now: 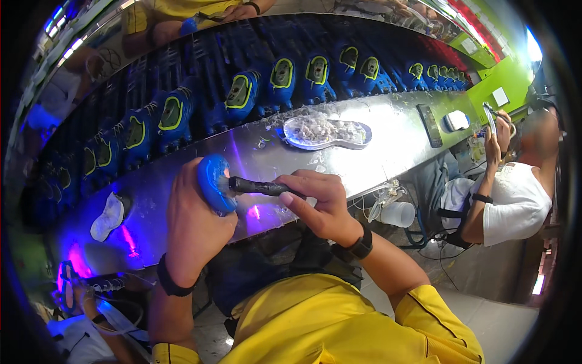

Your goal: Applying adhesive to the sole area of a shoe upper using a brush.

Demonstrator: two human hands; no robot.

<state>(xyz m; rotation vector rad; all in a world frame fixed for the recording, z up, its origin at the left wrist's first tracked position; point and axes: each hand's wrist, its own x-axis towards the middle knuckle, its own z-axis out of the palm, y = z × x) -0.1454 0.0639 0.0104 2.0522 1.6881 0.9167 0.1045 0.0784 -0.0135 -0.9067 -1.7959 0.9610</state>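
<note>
From the head camera, the left hand [195,227] was closed around a blue shoe piece [213,182], gripping it from below and behind so that its rounded face stood tilted toward the person, just above the near edge of the shiny metal surface [400,130]. The right hand [318,203] was closed on a dark, stubby hand tool [259,187], fingers wrapped along its handle, and the tool's tip touched the blue piece at its right side. Both wrists wore dark bands.

Farther back on the surface lay a clear sole-shaped tray [327,132] heaped with pale scraps, well apart from the hands. Behind it, a row of blue shoes with yellow-green trim [242,94] ran along a conveyor. A white piece [108,217] rested on the surface to the left. At the right, another person in a white shirt [515,203] sat working.

By my reading, the step in hand was working the tool along the blue piece's edge. The next move would call for a steady left grip and a slight turn of the piece to bring fresh edge under the tip.
</note>
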